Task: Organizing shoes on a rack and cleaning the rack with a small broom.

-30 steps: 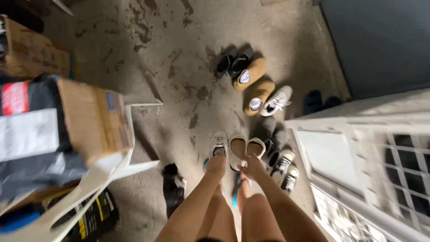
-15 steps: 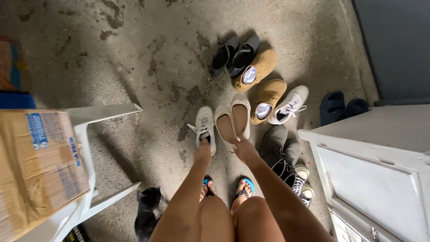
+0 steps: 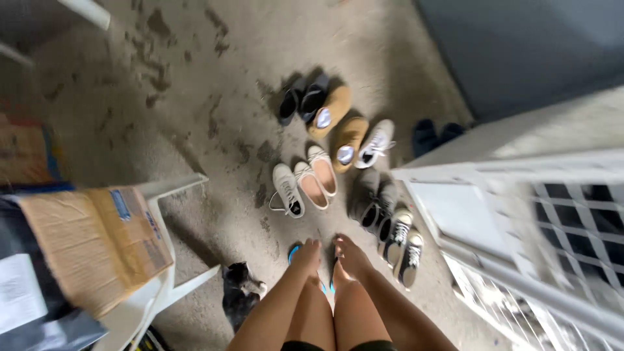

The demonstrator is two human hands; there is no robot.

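Below, a white cabinet (image 3: 520, 214) flanks the concrete floor (image 3: 214, 84). Nearer lie beige flats (image 3: 316, 177), probably light and floppy, best pinched at the heel rim. Left hand (image 3: 308, 252) and right hand (image 3: 351, 252) hang empty, loosely open, apart from them.

Shoes (image 3: 312, 182) clustered on floor (image 3: 214, 78), cabinet (image 3: 520, 214) right, box (image 3: 97, 240) seemingly on chair (image 3: 166, 286) left

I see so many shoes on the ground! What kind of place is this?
Probably the entryway or porch of a home: pairs of shoes lie in rows on a stained concrete floor, beside a white barred gate and a white plastic chair loaded with a cardboard box.
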